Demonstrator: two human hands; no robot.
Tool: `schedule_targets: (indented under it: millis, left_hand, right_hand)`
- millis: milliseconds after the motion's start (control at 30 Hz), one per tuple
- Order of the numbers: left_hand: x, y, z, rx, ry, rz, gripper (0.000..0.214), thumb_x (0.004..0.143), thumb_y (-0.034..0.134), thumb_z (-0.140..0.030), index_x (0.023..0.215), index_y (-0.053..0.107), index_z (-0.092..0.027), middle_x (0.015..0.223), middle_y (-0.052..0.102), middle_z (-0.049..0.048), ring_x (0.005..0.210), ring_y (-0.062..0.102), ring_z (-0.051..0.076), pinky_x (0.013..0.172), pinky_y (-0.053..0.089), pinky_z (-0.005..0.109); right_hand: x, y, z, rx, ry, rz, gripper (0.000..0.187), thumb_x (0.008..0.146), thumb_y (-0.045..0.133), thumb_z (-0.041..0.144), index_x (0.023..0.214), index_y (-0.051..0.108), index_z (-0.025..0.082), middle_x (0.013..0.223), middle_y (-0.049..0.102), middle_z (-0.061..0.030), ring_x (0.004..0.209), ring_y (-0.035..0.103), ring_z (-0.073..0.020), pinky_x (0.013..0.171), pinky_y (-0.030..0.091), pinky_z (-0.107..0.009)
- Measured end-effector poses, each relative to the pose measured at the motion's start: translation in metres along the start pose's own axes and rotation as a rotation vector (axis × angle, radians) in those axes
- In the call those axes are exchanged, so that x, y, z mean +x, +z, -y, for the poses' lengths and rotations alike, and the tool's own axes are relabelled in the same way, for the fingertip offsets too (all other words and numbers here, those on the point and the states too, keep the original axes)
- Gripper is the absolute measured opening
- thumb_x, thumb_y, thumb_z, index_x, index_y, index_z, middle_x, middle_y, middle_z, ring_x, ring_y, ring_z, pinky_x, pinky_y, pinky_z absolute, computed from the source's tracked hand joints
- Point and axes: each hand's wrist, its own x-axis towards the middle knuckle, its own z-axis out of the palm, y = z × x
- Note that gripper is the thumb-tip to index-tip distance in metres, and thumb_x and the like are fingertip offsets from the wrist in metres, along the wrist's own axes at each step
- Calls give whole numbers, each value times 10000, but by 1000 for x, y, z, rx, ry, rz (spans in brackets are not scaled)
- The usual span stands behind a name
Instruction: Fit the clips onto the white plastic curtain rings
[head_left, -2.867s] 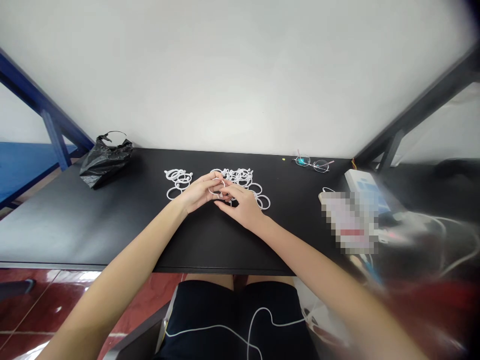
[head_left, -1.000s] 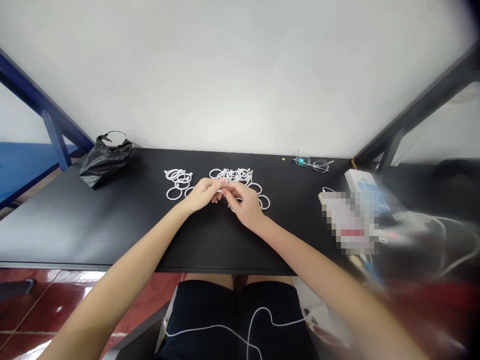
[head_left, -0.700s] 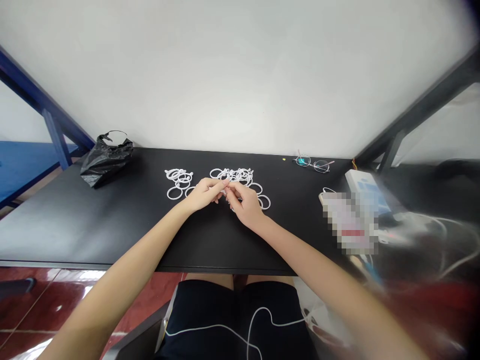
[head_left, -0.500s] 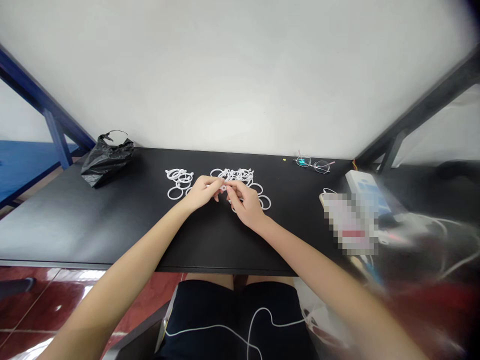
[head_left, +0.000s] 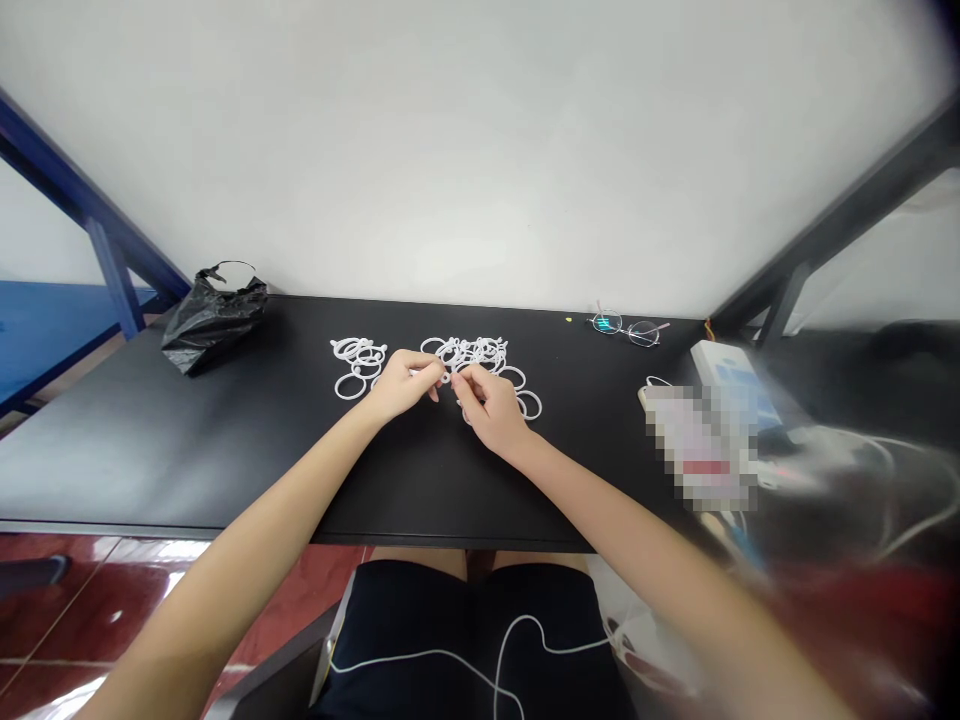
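My left hand [head_left: 409,383] is closed in a pinch on a white curtain ring [head_left: 446,378], whose small eyelet shows between my two hands. Most of this ring is hidden behind the fingers. Close on its right, my right hand [head_left: 489,400] has thumb and forefinger pinched together at the eyelet. To the left lies a small group of white rings [head_left: 351,386], each with a little eyelet. A larger heap of similar rings [head_left: 491,352] spreads behind and beside my right hand, which partly covers it.
The black table [head_left: 420,480] stands against a white wall. A black plastic bag [head_left: 217,318] sits at the left. Eyeglasses [head_left: 626,328] lie at the back right. Farther right are a white box [head_left: 735,385], a blurred-out phone-like item [head_left: 697,450] and a clear plastic bag [head_left: 840,470]. A white cable [head_left: 420,655] crosses my lap.
The tips of my right fingers have drawn back slightly from my left fingers, and the ring's eyelet has shifted a little. The ring groups on the table look the same.
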Motion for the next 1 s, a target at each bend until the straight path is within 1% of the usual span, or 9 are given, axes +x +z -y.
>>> schedule_targets:
  millis: [200, 400, 600, 667, 767, 867, 933, 1000]
  left_hand:
    - [-1, 2, -2, 6, 20, 27, 268, 766, 478, -259, 535, 565, -152, 521, 561, -11, 508, 549, 111, 528, 476, 211]
    - [-1, 5, 1, -54, -7, 38, 248, 762, 483, -261, 555, 565, -151, 534, 563, -10, 504, 561, 110, 522, 477, 213]
    - [-3, 16, 1, -224, -84, -7, 254, 732, 477, -289, 514, 498, -162, 498, 509, -14, 463, 535, 108, 477, 458, 219]
    - [-3, 18, 0, -241, -88, -11, 255, 729, 482, -291, 508, 486, -164, 498, 502, -13, 467, 531, 107, 476, 461, 222]
    - [-3, 16, 0, -246, -81, -1, 264, 731, 491, -285, 495, 479, -166, 479, 449, -26, 463, 509, 101, 480, 467, 224]
    - [-1, 15, 2, -254, -89, 20, 305, 771, 512, -298, 497, 486, -168, 460, 404, -41, 437, 432, 80, 508, 487, 235]
    - [0, 14, 3, -252, -95, 34, 355, 820, 526, -339, 511, 505, -165, 453, 416, -39, 430, 410, 77, 526, 489, 240]
    - [1, 13, 4, -249, -96, 22, 380, 848, 546, -397, 550, 540, -162, 460, 442, -34, 434, 424, 83, 531, 486, 243]
  right_hand:
    - [1, -1, 1, 6, -6, 46, 286, 977, 442, 410, 814, 554, 202, 587, 521, 36, 501, 488, -103, 515, 401, -236]
    - [0, -1, 2, 76, 29, 81, 287, 988, 423, 418, 813, 511, 207, 555, 494, 61, 455, 488, -87, 510, 405, -224]
    - [-2, 1, 4, 169, 52, 93, 297, 1000, 394, 450, 837, 471, 214, 537, 476, 84, 430, 482, -75, 518, 418, -214]
    - [-2, 0, 6, 185, 49, 99, 299, 1001, 394, 449, 831, 462, 214, 539, 474, 86, 431, 482, -72, 520, 418, -211]
    - [-1, 0, 6, 197, 47, 98, 292, 1000, 402, 440, 824, 460, 215, 540, 469, 85, 427, 475, -71, 506, 408, -208]
    - [-1, 1, 3, 187, 48, 88, 289, 1001, 401, 435, 826, 471, 217, 538, 466, 83, 420, 466, -73, 492, 400, -209]
    - [-1, 2, 2, 179, 51, 75, 288, 1002, 396, 435, 832, 478, 218, 542, 469, 82, 416, 462, -72, 484, 399, -209]
    - [-1, 2, 0, 177, 55, 58, 278, 1005, 385, 430, 859, 490, 218, 556, 475, 80, 413, 461, -71, 473, 398, -207]
